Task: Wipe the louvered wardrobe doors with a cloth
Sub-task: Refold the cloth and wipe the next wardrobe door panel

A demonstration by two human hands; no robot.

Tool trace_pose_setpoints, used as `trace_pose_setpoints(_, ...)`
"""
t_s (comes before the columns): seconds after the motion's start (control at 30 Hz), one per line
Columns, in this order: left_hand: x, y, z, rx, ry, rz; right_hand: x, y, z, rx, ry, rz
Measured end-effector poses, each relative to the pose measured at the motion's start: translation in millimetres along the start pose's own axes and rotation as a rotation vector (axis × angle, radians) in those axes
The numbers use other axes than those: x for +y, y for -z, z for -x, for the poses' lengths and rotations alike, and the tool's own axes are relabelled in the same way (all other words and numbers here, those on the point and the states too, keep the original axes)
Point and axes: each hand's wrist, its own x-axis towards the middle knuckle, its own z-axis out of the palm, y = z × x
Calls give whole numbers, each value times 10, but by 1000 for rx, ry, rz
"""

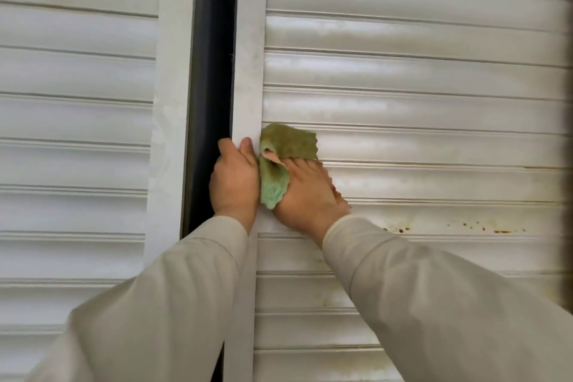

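A: What can't you make out here?

B: The left hand [234, 178] grips the edge of the right door's frame [248, 71]; its fingers curl round that edge into the dark gap [214, 56] and are hidden there, with only the thumb [246, 146] lying on the front. The right hand's [305, 195] fingertips are covered by the green cloth [286, 146], so I cannot tell just how they lie; the hand seems flat, pressing the cloth against the slats. Nothing inside the gap can be seen. Both doors run out of view on every side.

A: And the doors themselves?

B: White louvered panels. The left door [77, 102] looks even and pale. The right door [418, 87] has streaky, yellowish patches on its slats, and a row of small brown specks [449, 226] along one slat, to the right of the right wrist. The far right edge of the view is dark and blurred.

A: Where is the cloth exactly?

B: On the right door, just beside its frame, partly folded. One flap hangs down between the two hands, touching the back of the right one.

A: Anything in the way?

B: Both beige sleeves [434, 304] cross the lower part of the view and cover the lower slats and frame.
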Motion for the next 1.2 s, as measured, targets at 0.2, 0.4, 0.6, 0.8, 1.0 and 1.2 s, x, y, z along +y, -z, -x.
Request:
trace_pose_setpoints(0.2,-7,-31,41,39,-26,1,513,17,310,69,-113,116)
trace_pose_setpoints(0.4,-15,-61,60,63,-37,26,1585,308,758,163,-619,-57)
trace_pose_setpoints(0.6,65,-173,194,80,-22,-2,1760,359,841,275,-953,-433)
trace_pose_setpoints(0.8,51,-225,254,38,-41,-81,1075,228,793,13,-565,-114)
trace_pose_setpoints(1.0,33,-184,217,160,-78,-244,1022,230,771,160,-280,52)
trace_pose_setpoints(1.2,204,-207,365,279,-217,-300,1187,319,873,109,-350,87)
